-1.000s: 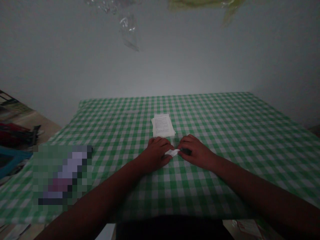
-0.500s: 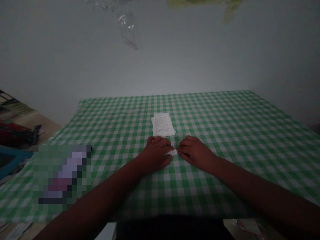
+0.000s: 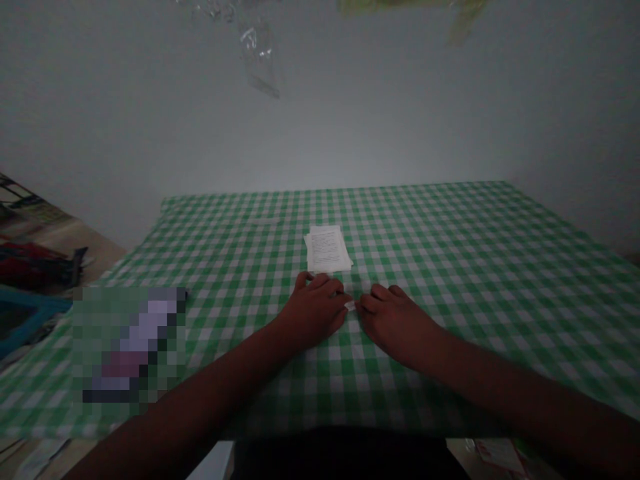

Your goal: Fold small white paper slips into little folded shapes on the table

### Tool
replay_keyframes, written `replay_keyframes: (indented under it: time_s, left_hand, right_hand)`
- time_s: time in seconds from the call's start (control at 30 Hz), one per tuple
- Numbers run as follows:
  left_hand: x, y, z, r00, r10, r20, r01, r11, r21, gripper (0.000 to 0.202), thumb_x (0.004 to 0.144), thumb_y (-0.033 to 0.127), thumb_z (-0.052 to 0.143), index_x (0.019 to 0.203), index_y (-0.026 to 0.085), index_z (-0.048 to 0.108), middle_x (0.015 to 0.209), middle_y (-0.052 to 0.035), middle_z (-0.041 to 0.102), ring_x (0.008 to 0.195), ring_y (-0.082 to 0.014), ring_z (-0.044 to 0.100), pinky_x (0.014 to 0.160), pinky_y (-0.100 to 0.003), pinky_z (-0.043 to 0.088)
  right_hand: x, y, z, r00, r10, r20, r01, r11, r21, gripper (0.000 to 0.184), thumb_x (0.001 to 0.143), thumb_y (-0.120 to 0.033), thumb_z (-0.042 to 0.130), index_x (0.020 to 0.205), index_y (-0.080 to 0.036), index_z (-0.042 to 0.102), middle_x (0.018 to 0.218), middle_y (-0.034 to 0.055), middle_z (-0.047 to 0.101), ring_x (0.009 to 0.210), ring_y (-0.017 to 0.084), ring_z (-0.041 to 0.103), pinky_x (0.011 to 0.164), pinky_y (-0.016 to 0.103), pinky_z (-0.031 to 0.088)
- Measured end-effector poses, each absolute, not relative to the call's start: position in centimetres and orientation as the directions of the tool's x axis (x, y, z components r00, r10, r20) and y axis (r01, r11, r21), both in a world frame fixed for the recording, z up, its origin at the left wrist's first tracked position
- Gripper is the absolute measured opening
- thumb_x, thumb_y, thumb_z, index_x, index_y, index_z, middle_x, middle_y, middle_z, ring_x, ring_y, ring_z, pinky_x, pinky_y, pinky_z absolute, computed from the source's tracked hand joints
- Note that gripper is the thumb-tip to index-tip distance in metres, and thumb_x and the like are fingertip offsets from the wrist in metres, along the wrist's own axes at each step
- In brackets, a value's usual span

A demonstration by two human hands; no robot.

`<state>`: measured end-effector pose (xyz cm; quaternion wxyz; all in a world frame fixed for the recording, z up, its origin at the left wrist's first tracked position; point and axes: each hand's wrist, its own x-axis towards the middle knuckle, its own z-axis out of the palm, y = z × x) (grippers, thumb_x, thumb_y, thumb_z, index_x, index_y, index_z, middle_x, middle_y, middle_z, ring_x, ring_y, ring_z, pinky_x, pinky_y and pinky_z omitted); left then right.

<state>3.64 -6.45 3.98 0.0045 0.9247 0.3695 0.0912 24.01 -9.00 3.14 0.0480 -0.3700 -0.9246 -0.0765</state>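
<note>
Both my hands rest on a green and white checked tablecloth (image 3: 450,253) near the table's middle. My left hand (image 3: 314,312) lies palm down with fingers curled over a small folded white paper (image 3: 350,305), of which only a sliver shows. My right hand (image 3: 395,320) presses on the paper's right end, fingers bent and close together. The fingertips of the two hands nearly touch. Just beyond them lies a small stack of printed white paper slips (image 3: 327,249).
A pixelated blurred patch (image 3: 129,343) covers something on the table's left part. Dark red and blue objects (image 3: 30,280) sit on the floor to the left. A pale wall (image 3: 320,120) rises behind the table. Papers (image 3: 495,453) lie below the near edge at right.
My right hand has slid left and toward me over the small paper, so less of the white paper shows now. A dark item seen under the right fingers earlier is no longer visible.
</note>
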Motion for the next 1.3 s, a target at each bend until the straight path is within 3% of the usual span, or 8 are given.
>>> replay_keyframes:
  time_s: [0.17,0.43,0.57,0.7,0.87,1.1,1.3]
  left_hand:
    - [3.9,-6.9,3.7,0.698,0.697,0.165,0.697,-0.714,0.067,0.021,0.094,0.023,0.052,0.111,0.024,0.065,0.106,-0.0050,0.065,0.103,-0.0236,0.054,0.095,-0.046,0.029]
    - [3.6,-6.4,2.9,0.713,0.682,0.164,0.676,-0.730,0.097,0.021,0.096,0.016,0.049,0.110,0.021,0.064,0.120,-0.0036,0.066,0.107,-0.0203,0.059,0.097,-0.043,0.030]
    - [3.4,-6.3,2.7,0.713,0.679,0.172,0.663,-0.734,0.150,0.022,0.094,0.015,0.054,0.109,0.025,0.066,0.124,-0.0026,0.065,0.112,-0.0213,0.058,0.098,-0.044,0.031]
    - [3.6,-6.2,2.6,0.664,0.728,0.174,0.672,-0.682,0.290,0.017,0.090,0.022,0.060,0.104,0.028,0.069,0.122,-0.0009,0.066,0.113,-0.0225,0.057,0.092,-0.041,0.038]
    - [4.1,-6.2,2.3,0.590,0.781,0.204,0.688,-0.618,0.380,0.010,0.086,0.029,0.066,0.094,0.026,0.072,0.113,-0.0026,0.067,0.108,-0.0234,0.057,0.089,-0.041,0.042]
    - [4.3,-6.2,2.0,0.558,0.800,0.222,0.695,-0.596,0.402,0.012,0.081,0.027,0.071,0.092,0.027,0.070,0.112,0.0011,0.067,0.107,-0.0225,0.057,0.090,-0.041,0.043]
    - [3.9,-5.8,2.1,0.606,0.769,0.203,0.659,-0.628,0.414,0.010,0.084,0.027,0.068,0.094,0.027,0.072,0.110,-0.0025,0.068,0.108,-0.0241,0.057,0.090,-0.042,0.043]
  right_hand:
    - [24.1,-9.1,3.3,-0.728,0.676,0.117,0.686,0.718,0.117,0.013,0.090,-0.015,0.056,0.091,-0.016,0.069,0.087,0.0098,0.063,0.090,0.028,0.052,0.069,0.041,0.040]
    - [24.2,-10.0,3.9,-0.745,0.660,0.100,0.667,0.741,0.079,0.011,0.088,-0.015,0.058,0.091,-0.015,0.069,0.090,0.0099,0.065,0.089,0.027,0.054,0.070,0.041,0.044]
    - [24.6,-9.4,4.6,-0.756,0.644,0.118,0.644,0.764,-0.048,0.015,0.091,-0.018,0.054,0.090,-0.016,0.069,0.086,0.0084,0.066,0.087,0.024,0.056,0.079,0.041,0.046]
    - [25.2,-8.1,4.3,-0.763,0.634,0.128,0.590,0.763,-0.266,0.018,0.090,-0.014,0.053,0.086,-0.018,0.070,0.081,0.0041,0.065,0.081,0.018,0.059,0.090,0.039,0.044]
    - [25.1,-6.6,3.2,-0.710,0.670,0.216,0.537,0.714,-0.450,0.015,0.086,-0.013,0.058,0.084,-0.020,0.071,0.080,0.0028,0.066,0.081,0.017,0.060,0.081,0.033,0.047]
    - [24.7,-6.8,2.9,-0.659,0.716,0.229,0.578,0.677,-0.455,0.011,0.083,-0.014,0.061,0.086,-0.018,0.071,0.082,0.0046,0.066,0.083,0.018,0.060,0.078,0.032,0.048]
    - [24.5,-6.8,3.0,-0.647,0.738,0.190,0.631,0.658,-0.411,0.010,0.083,-0.016,0.062,0.084,-0.019,0.071,0.083,0.0044,0.067,0.083,0.018,0.060,0.077,0.031,0.048]
